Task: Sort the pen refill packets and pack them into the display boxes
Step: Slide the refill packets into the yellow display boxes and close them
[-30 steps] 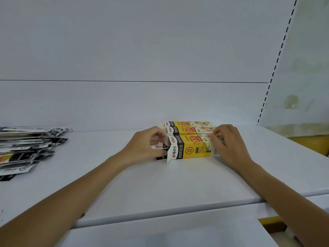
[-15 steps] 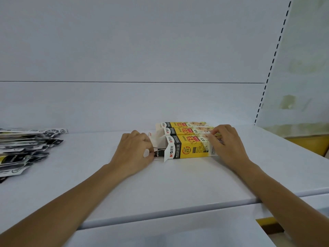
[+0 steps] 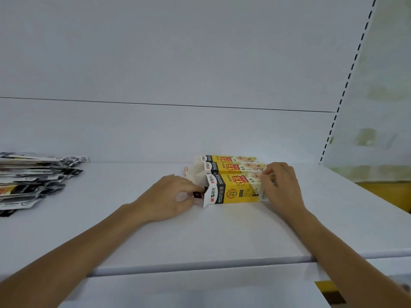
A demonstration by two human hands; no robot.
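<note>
L hand pinches packet at oblong cardboard box, R hand gripping.

White shelf against white back panel, slotted upright at right.

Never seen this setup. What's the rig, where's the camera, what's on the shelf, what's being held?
No machine here: these are a person's bare hands, filmed by one wide-angle camera on their head, looking down. On the white shelf three yellow boxes lie side by side; a pile of packets sits far left. The left hand pinches a dark packet at the open end of the nearest box. The right hand grips that box's other end.
</note>
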